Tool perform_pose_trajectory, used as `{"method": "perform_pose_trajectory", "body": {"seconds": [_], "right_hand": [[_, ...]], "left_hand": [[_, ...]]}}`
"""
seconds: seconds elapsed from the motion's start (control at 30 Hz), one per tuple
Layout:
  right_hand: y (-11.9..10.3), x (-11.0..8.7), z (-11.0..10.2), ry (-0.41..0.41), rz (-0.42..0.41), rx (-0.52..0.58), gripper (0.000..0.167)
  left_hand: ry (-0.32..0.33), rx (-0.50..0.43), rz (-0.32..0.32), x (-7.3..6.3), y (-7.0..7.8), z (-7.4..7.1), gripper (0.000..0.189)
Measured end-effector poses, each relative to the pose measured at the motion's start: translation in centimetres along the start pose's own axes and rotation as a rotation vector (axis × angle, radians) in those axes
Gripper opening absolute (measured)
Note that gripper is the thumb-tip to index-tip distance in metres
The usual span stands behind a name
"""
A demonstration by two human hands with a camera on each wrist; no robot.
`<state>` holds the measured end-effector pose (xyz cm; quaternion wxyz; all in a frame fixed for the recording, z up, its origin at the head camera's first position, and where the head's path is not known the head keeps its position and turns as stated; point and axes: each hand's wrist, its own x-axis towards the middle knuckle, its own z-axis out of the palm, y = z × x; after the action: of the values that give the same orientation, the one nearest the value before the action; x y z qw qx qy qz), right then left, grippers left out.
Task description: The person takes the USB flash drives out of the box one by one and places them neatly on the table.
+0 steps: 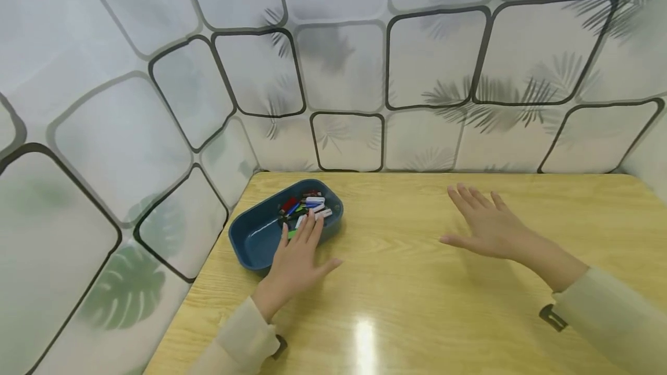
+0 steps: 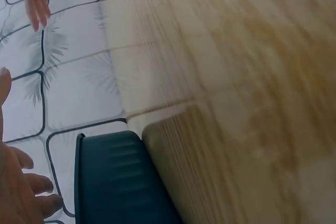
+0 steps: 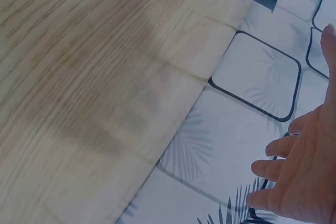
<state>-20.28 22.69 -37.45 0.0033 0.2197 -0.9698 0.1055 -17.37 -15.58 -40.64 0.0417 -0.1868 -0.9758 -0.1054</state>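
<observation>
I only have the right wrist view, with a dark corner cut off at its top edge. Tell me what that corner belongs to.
Observer: A dark blue open bin with rounded corners, seen whole except behind the hand in the head view.
Operator: Say what is inside it.
Observer: A jumble of pens, white, blue, red and green among them, gathered toward the bin's right end in the head view.
Operator: Now report on the left hand.
Observer: In the head view the left hand reaches across the bin's near rim with its fingers extended toward the pens; I cannot tell whether it touches them.
</observation>
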Motion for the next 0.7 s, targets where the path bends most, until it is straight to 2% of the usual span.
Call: {"method": "perform_pose_trajectory", "body": {"seconds": [0.2, 0.33, 0.4, 0.5, 0.7], "right_hand": [[-1.2, 2.3, 1.2, -0.027, -0.027, 0.027, 0.096], [-2.1, 4.2, 2.3, -0.029, -0.060, 0.027, 0.094], [-2.6, 5.0, 2.8, -0.040, -0.079, 0.026, 0.095], [-3.4, 5.9, 3.2, -0.054, -0.098, 0.028, 0.095], [-5.0, 7.9, 2.6, -0.075, -0.117, 0.042, 0.097]], "left_hand": [[0.138, -0.123, -0.043, -0.8, -1.8, 0.3, 0.081], [0.249, -0.216, -0.113, -1.7, -3.2, 0.1, 0.076], [0.270, -0.243, -0.154, -2.2, -3.7, -0.1, 0.075], [0.221, -0.251, -0.225, -2.8, -4.4, -0.6, 0.080], [0.004, -0.294, -0.359, -3.3, -5.4, -2.4, 0.095]]}}
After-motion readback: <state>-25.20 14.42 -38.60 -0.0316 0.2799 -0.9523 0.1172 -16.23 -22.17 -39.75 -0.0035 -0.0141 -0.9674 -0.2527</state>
